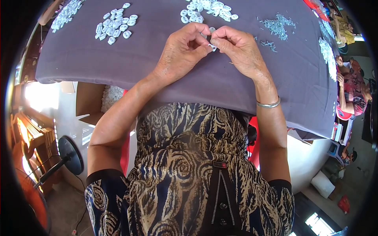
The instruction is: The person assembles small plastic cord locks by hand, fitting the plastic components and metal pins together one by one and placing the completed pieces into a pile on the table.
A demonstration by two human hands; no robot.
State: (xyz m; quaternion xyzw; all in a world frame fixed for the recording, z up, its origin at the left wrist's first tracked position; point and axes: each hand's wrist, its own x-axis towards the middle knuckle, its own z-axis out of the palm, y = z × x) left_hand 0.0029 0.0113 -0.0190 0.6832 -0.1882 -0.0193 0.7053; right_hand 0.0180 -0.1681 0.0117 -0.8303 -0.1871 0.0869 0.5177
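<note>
Both my hands meet above the table, fingertips almost together. My left hand [178, 51] is closed in a pinch on a small white plastic piece [213, 47] with dark spots. Thumb and forefinger of my right hand [241, 50] are pressed together against that same piece; anything tiny between them is hidden. Just beyond the fingertips lies another white piece [212, 30], partly covered. A pile of similar white oval pieces [208, 8] spreads past my hands, and a smaller group [116, 24] lies to the left. Small thin metal nails or pins [278, 26] are heaped to the right.
A dark purple-grey cloth [130, 59] covers the table. More white pieces lie at its far left [67, 15] and right edge [327, 57]. An open cardboard box [89, 100] stands below on the left, near a fan [71, 155]. Other people sit along the right side.
</note>
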